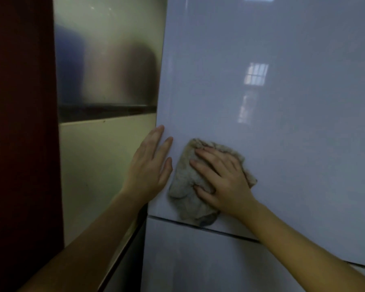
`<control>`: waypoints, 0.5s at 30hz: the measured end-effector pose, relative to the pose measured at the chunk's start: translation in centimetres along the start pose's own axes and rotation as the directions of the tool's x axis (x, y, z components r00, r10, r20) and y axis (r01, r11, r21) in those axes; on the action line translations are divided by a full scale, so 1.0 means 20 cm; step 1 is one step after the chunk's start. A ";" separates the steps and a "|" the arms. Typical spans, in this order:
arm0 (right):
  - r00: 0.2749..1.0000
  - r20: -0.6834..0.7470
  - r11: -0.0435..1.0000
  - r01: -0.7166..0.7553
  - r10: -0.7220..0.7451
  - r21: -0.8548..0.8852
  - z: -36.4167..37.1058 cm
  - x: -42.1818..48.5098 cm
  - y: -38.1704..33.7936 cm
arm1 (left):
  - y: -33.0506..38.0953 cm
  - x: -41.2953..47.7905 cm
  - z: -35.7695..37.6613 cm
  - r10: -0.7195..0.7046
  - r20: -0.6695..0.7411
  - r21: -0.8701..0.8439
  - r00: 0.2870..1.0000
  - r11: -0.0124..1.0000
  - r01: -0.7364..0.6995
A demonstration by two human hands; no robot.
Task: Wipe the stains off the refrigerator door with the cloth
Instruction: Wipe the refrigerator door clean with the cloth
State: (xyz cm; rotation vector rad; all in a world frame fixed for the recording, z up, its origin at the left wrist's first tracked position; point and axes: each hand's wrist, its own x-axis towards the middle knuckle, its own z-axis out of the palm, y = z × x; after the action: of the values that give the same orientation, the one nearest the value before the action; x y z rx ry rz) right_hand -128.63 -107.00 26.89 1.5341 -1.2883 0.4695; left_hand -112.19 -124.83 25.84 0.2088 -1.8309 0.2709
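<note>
1. Right hand [221,180]: laid flat on the cloth [183,178], fingers extended and spread and pointing toward 10 o'clock. The cloth is pressed against the door, not gripped. The thumb is set against the fabric at the hand's 8 o'clock side.
2. Left hand [152,165]: opened flat with straight fingers pointing toward 1 o'clock. It is placed on the left edge of the refrigerator door [282,123]. Nothing is held in it.
3. Cloth: beige-grey and crumpled, held to the lower-left part of the door face. It is exposed from under the right hand toward 9 and 7 o'clock. The left hand is just beside it at 9 o'clock; contact cannot be confirmed.
4. Door seam [230,232]: seen at 6 o'clock of the cloth, with the cloth's lowest fold hanging at or just over it. The lower door [198,266] is below.
5. Door face: pale and glossy. A window reflection [255,73] is noted at 1 o'clock of the right hand, well apart.
6. At 9 o'clock of the door: a brushed-metal panel [105,70] above a cream panel [101,165]. A dark red surface [19,123] lies farther out.
</note>
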 end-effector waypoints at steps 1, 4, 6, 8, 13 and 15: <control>1.000 0.011 1.000 -0.008 0.008 0.008 0.03 -0.02 -0.04 | 0.00 0.00 -0.01 0.000 0.008 -0.002 1.000 1.000 0.001; 0.989 0.119 0.996 0.078 -0.082 0.040 0.18 -0.13 -0.19 | 0.01 0.00 -0.03 0.001 0.019 -0.004 1.000 1.000 -0.001; 0.975 0.176 0.990 0.129 -0.138 0.061 0.26 -0.22 -0.29 | 0.02 0.00 -0.03 -0.003 0.026 0.005 1.000 1.000 0.002; 0.976 0.178 0.991 0.115 -0.125 0.069 0.29 -0.28 -0.32 | 0.03 0.00 -0.04 -0.006 0.037 0.015 0.999 1.000 0.005; 0.990 0.124 0.997 0.067 -0.071 0.036 0.15 -0.36 -0.18 | 0.04 -0.01 -0.03 -0.001 0.067 0.056 0.998 0.998 -0.003; 0.992 0.118 0.999 0.042 -0.043 0.005 0.06 -0.45 -0.08 | 0.05 -0.01 -0.03 0.005 0.072 0.079 0.997 0.997 -0.011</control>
State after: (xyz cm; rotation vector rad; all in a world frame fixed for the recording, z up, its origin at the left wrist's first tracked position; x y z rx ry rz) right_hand -130.65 -103.76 18.46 1.6083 -1.3431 0.3574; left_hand -111.91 -123.81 25.72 0.2695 -1.8943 0.3461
